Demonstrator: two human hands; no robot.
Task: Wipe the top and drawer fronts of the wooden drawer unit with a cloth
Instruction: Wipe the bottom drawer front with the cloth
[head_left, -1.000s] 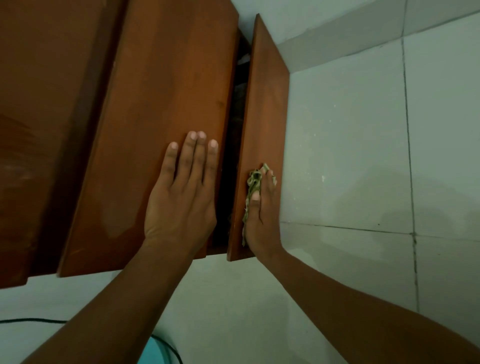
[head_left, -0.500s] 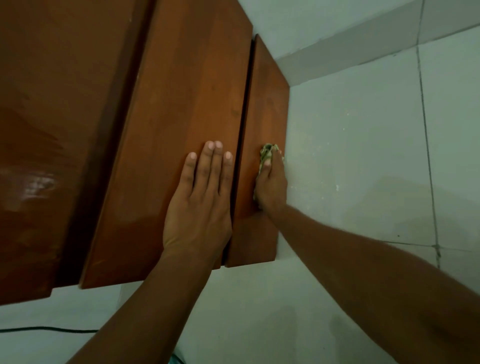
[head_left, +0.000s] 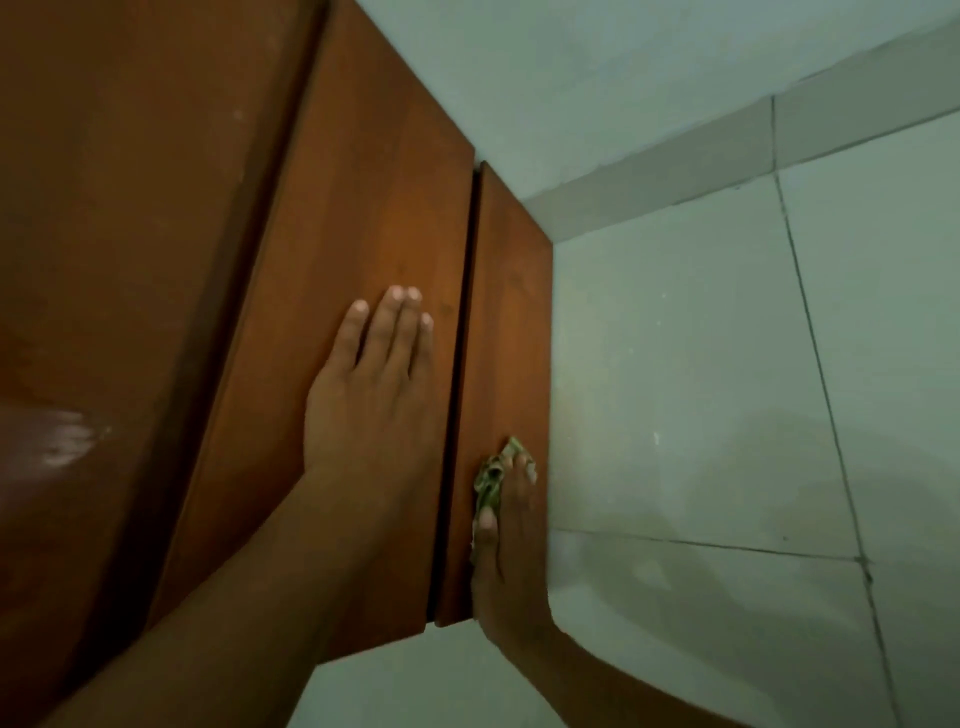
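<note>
Cloth on the lower drawer front, close to its near end.

My right hand (head_left: 506, 540) pinches the bunched green cloth (head_left: 490, 480) between thumb and fingers and presses it to the lower drawer front (head_left: 511, 322); my left hand (head_left: 371, 395) lies flat on the upper drawer front (head_left: 363, 234), fingers straight, holding nothing; a thin dark gap parts the two fronts. I judge the job well along; the top (head_left: 130, 208) shows a pale sheen, perhaps damp; how much of either front is wiped I cannot tell. The tiled floor (head_left: 701, 364) lies just beside the lower front's outer edge, so strokes should run lengthwise; the skirting (head_left: 649, 171) closes the far end.
</note>
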